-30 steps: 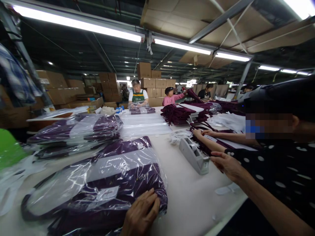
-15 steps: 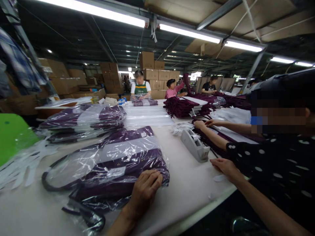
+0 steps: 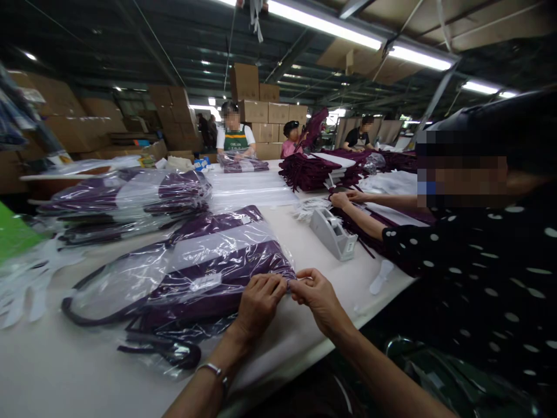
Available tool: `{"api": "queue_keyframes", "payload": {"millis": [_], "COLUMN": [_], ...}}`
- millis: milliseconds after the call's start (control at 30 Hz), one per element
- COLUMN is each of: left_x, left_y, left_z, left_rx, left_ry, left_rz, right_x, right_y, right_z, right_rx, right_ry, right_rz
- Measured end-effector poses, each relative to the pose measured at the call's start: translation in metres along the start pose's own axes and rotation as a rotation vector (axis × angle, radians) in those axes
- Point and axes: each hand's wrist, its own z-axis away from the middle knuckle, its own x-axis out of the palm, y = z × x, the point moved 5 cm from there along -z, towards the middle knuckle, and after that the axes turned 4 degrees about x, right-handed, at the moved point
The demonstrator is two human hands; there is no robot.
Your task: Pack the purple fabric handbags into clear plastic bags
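A clear plastic bag point(image 3: 235, 255) lies flat on the table, holding a folded purple garment point(image 3: 256, 253) with a pale band across it and a small white label. A dark strap point(image 3: 87, 319) loops out to its left inside the plastic. My left hand point(image 3: 261, 302) is closed on the bag's near right corner, fingers curled over the edge. Right beside it, my right hand point(image 3: 314, 295) pinches the same corner between thumb and fingers; the exact bit of plastic is hidden by the fingertips.
Stacked bagged garments point(image 3: 130, 194) lie behind left, beside flat clear bags point(image 3: 248, 188). A grey tape dispenser point(image 3: 333, 233) stands on the right, near a white paper slip point(image 3: 382, 277). A co-worker in a dotted top point(image 3: 470, 261) handles purple garments at the right; others work farther back.
My right hand has moved left from the table near the tape dispenser to the bag's corner and closed there. My left hand stays on that corner. The camera view has shifted.
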Motion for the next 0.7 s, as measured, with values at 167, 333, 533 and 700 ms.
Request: {"api": "queue_keyframes", "payload": {"millis": [167, 333, 533, 700], "left_x": [0.001, 0.002, 0.003, 0.0], "left_y": [0.0, -0.001, -0.001, -0.005], "left_z": [0.002, 0.002, 0.002, 0.0], "left_rx": [0.0, -0.006, -0.038, -0.142], "left_ry": [0.032, 0.01, -0.033, -0.055], "left_rz": [0.01, 0.015, 0.037, 0.043], "right_x": [-0.001, 0.003, 0.003, -0.002], "right_y": [0.013, 0.027, 0.032, 0.028], "right_z": [0.0, -0.001, 0.011, 0.024], "right_rx": [0.009, 0.12, 0.326, 0.329], "right_ry": [0.101, 0.195, 0.083, 0.032], "right_rz": [-0.08, -0.182, -0.311, -0.279]}}
